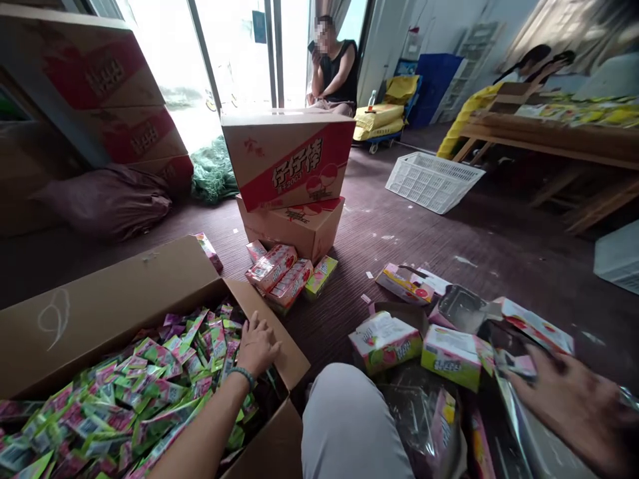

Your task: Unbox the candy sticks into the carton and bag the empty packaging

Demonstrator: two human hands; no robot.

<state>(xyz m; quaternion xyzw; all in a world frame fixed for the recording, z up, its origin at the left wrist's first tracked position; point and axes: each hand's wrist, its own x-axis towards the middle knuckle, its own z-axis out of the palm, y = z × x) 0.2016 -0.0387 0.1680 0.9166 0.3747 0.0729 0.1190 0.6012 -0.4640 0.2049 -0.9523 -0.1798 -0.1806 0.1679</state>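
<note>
My left hand (pixel 257 342), with a beaded bracelet (pixel 243 376), rests at the inner side flap of a large cardboard box (pixel 170 279), its fingers loosely apart and holding nothing. Small pink and green wrapped packets (pixel 150 386) fill that box. Over at the right, my right hand (pixel 569 399) is somewhat blurred, with fingers apart above a heap of opened cartons and clear plastic. Nearest to it is a pink and green carton (pixel 452 356); another similar carton (pixel 387 340) lies left of that one.
Ahead, red packs (pixel 279 269) lie by two stacked cartons (pixel 294 163). A person (pixel 342 73) sits behind them. White crates (pixel 432 179), a wooden table (pixel 554 136), yellow sacks (pixel 379 120) and a purple sack (pixel 107 199) stand around. My knee (pixel 349 419) is between both heaps.
</note>
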